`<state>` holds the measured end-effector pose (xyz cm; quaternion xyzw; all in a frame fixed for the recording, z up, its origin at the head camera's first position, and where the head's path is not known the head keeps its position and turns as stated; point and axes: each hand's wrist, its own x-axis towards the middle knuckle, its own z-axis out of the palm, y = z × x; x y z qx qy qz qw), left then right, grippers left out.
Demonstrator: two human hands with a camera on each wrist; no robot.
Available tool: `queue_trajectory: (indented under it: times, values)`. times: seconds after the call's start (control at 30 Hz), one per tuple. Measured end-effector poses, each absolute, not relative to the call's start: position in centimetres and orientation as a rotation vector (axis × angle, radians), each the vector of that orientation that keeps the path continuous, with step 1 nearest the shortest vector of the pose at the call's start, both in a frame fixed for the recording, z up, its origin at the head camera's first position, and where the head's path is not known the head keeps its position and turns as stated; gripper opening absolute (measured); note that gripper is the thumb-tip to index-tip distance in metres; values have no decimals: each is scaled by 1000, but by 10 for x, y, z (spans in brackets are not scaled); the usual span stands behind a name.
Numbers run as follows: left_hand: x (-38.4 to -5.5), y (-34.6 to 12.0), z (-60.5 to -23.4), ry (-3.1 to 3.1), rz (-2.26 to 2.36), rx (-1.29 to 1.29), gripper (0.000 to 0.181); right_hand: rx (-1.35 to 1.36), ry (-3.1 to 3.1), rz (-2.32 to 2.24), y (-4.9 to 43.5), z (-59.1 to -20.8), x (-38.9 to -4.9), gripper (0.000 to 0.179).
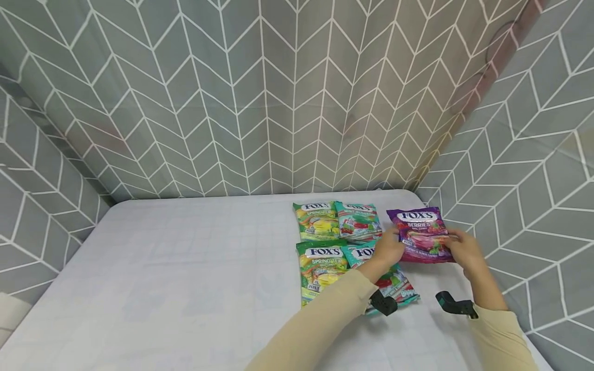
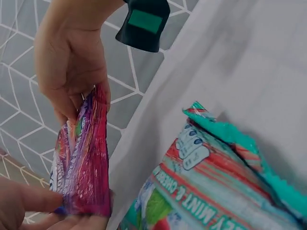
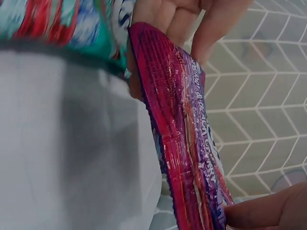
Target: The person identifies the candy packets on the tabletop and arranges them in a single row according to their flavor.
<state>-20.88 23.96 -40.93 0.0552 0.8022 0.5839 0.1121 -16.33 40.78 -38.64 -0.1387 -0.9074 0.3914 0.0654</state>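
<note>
A purple bag of Fox's Berries candy [image 1: 423,234] is held between both hands above the white table, its front turned up. My left hand [image 1: 389,249] grips its left edge, and my right hand [image 1: 465,251] pinches the right edge. In the left wrist view the crinkled magenta lower side of the bag [image 2: 88,158] shows between the hands. The right wrist view has the same bag [image 3: 180,129] edge-on. Just left of it lie two teal mint-and-cherry candy bags, the far one [image 1: 359,221] and the near one [image 1: 399,285], the latter partly hidden under my left forearm.
Two green-and-yellow Fox's Spring Tea bags, one far [image 1: 320,222] and one near [image 1: 320,265], lie left of the teal bags. The white-covered table [image 1: 162,278] stretches to the left. Patterned grey curtain walls [image 1: 278,103] rise behind and at both sides.
</note>
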Motion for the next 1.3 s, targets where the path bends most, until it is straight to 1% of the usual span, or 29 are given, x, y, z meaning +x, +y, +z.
queue_trajectory:
  times: [0.2, 0.37, 0.6, 0.9, 1.1, 1.3]
  values:
    - [-217, 220, -409, 2269, 1879, 179, 32, -378, -2734, 1279, 398, -382, -165, 50]
    - [-225, 196, -412, 2184, 1950, 196, 32, -314, -2672, 1570, 386, -381, -169, 56]
    - [-232, 152, -413, 2133, 1914, 214, 36, -269, -2614, 1789, 362, -387, -177, 55]
    - [-236, 106, -412, 2097, 1916, 186, 43, -91, -2658, 1849, 331, -383, -192, 60]
    - [-237, 82, -406, 2134, 1879, 246, 47, -7, -2695, 1841, 315, -376, -198, 58]
    - [-231, 51, -409, 2171, 1840, 291, 47, 70, -2740, 1867, 293, -380, -196, 63]
